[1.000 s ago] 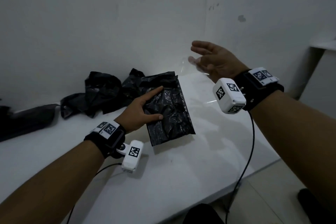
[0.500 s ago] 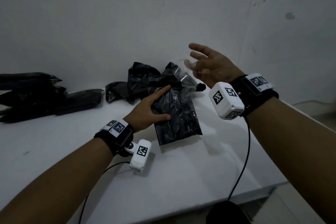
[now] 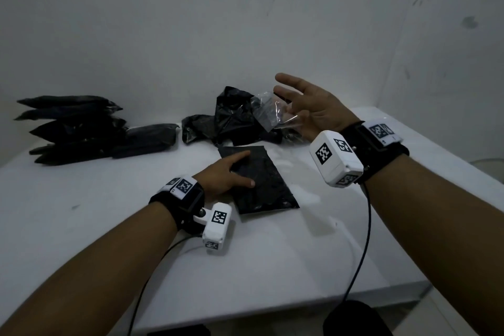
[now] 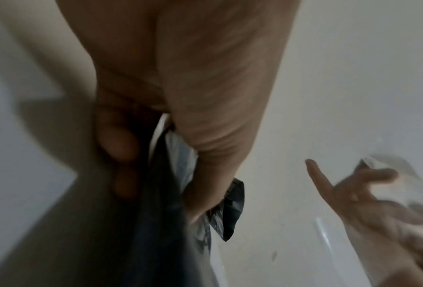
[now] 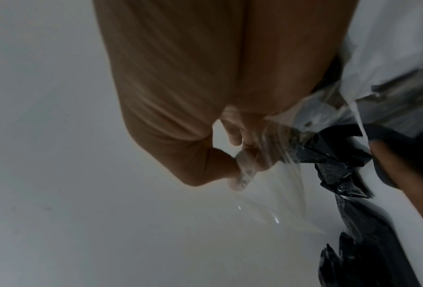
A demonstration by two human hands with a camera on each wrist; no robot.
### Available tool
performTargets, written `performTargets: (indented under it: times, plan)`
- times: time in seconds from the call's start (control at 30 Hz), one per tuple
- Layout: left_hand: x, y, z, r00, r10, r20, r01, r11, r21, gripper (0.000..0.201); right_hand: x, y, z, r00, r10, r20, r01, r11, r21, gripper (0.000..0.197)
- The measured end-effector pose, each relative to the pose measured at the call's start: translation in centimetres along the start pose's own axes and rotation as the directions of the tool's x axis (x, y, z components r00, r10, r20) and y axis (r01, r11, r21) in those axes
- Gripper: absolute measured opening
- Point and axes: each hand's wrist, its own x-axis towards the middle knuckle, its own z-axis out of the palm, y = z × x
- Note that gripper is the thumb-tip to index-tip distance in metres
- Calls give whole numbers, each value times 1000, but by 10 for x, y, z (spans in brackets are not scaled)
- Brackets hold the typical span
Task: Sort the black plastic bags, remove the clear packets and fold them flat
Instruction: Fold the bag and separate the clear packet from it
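Note:
A flat black bag lies on the white table. My left hand holds its left edge, with index finger and thumb on top. In the left wrist view the bag runs between the thumb and the curled fingers. My right hand is raised over the back of the table. It pinches a clear packet between thumb and a finger, its other fingers spread. The packet hangs over a pile of crumpled black bags.
A stack of folded black bags sits at the back left against the wall, with one more folded bag beside it. Wrist cables trail over the table's front edge. A dark object sits below that edge.
My right hand has carried the clear packet left, over the crumpled pile. The view has swung left, bringing the folded stack into sight. The left hand has stayed on the flat bag.

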Motion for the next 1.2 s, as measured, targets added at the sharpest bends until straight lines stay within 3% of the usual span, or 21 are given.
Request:
performTargets:
  times: [0.07, 0.13, 0.2, 0.27, 0.33, 0.4, 0.43, 0.47, 0.53, 0.73, 0.9, 1.03, 1.13, 1.2]
  plan:
    - [2, 7, -8, 998, -62, -13, 63, 944, 323, 113, 2, 2, 1, 1000, 8, -2, -8, 1000, -12, 58]
    - [-2, 15, -13, 989, -143, -47, 145, 819, 555, 130, 4, 4, 1, 1000, 16, -5, -16, 1000, -10, 58]
    - [-7, 20, -17, 978, -185, -101, 203, 708, 676, 133, 5, 7, 2, 1000, 20, -4, -20, 1000, -23, 58]
    - [-12, 26, -19, 977, -163, -137, 210, 647, 733, 119, 5, 10, 2, 1000, 14, -1, -14, 999, -50, 59]
    - [-15, 34, -21, 987, -51, -156, 141, 741, 656, 72, 6, 13, 2, 1000, 19, -6, -19, 1000, -12, 59]
    - [-20, 43, -21, 982, 69, -177, -18, 961, 276, 26, 7, 16, 2, 1000, 17, -8, -17, 999, -35, 58]
    - [-23, 49, -19, 985, 78, -151, -79, 997, 2, 26, 8, 17, 3, 1000, 11, -7, -12, 998, -60, 57]
    - [-27, 55, -18, 991, 85, -99, -106, 967, -231, 31, 9, 18, 4, 1000, 5, -4, -5, 997, -71, 56]
    - [-34, 66, -16, 987, 155, -28, -152, 886, -438, 38, 10, 20, 5, 1000, 0, 5, 0, 997, -76, 54]
    - [-30, 69, -9, 938, 307, -162, -344, 884, -315, 9, 15, 25, 4, 1000, 1, 9, 0, 998, -57, 46]
    - [-28, 68, -16, 890, 373, -264, -428, 881, -199, 10, 12, 25, -3, 994, 87, -73, -103, 956, -274, 30]
    - [-28, 67, -18, 877, 405, -259, -439, 894, -89, 9, 10, 26, -8, 980, 194, -50, -197, 887, -417, 49]
    - [-27, 65, -19, 863, 409, -297, -458, 881, -118, 8, 11, 26, -11, 972, 232, -35, -214, 810, -546, 77]
    - [-25, 66, -21, 846, 406, -344, -476, 867, -148, 7, 7, 30, -12, 965, 263, -17, -217, 757, -616, 76]
